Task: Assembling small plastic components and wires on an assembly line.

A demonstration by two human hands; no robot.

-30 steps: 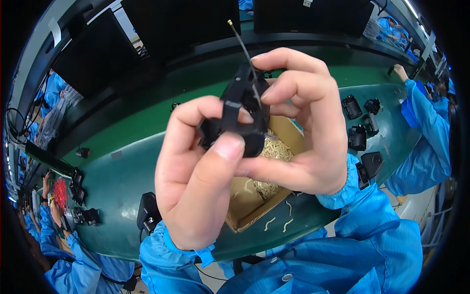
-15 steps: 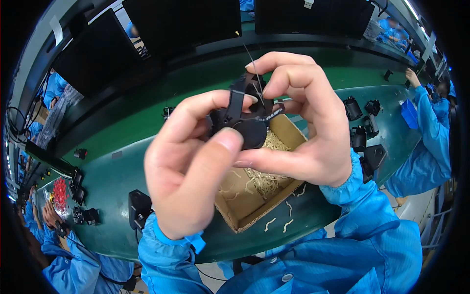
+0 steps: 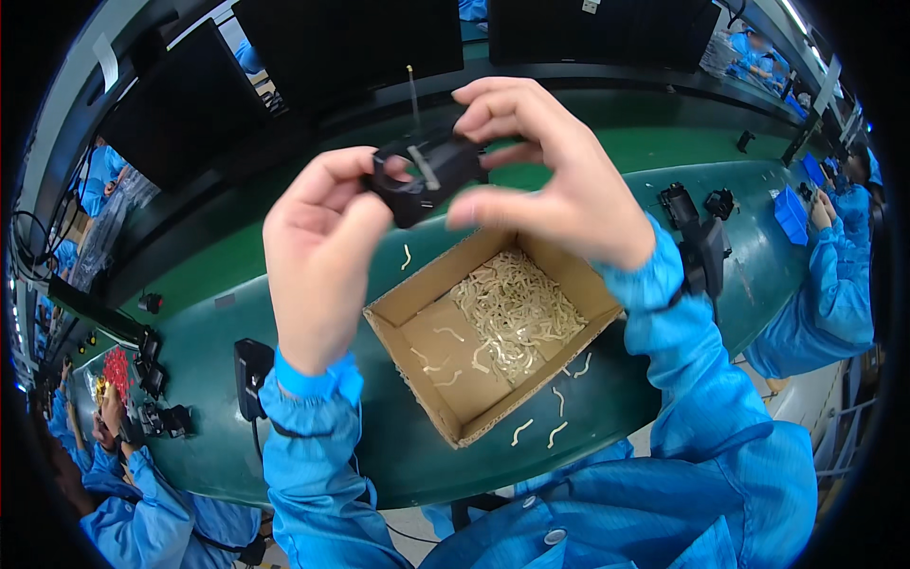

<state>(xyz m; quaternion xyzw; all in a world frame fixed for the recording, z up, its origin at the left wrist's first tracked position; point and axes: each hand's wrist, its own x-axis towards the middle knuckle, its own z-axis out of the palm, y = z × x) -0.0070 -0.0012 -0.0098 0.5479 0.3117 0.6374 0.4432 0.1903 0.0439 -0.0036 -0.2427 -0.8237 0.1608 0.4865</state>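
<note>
My left hand (image 3: 318, 247) pinches a black plastic housing (image 3: 450, 169) between thumb and fingers at its left end, holding it up over the far side of the bench. The housing has a round opening at that end and is smeared by motion. A thin wire with a yellowish tip (image 3: 412, 95) stands up behind it. At its right end is my right hand (image 3: 569, 180), open, with thumb and fingers spread. Whether its fingertips touch the housing I cannot tell. Below both hands sits an open cardboard box (image 3: 431, 412) with many pale, curled strips (image 3: 521, 318) inside.
A few loose strips (image 3: 557, 434) lie on the green bench (image 3: 227, 332) near the box. Black devices (image 3: 701, 251) stand at right and one (image 3: 251, 379) at left. Monitors (image 3: 351, 57) line the back. Blue-sleeved co-workers sit at both sides, beside a blue tray (image 3: 791, 216) and red pieces (image 3: 116, 375).
The housing has moved left and up and turned in my left hand. My right hand has loosened from it and spread its fingers. More of the box now shows.
</note>
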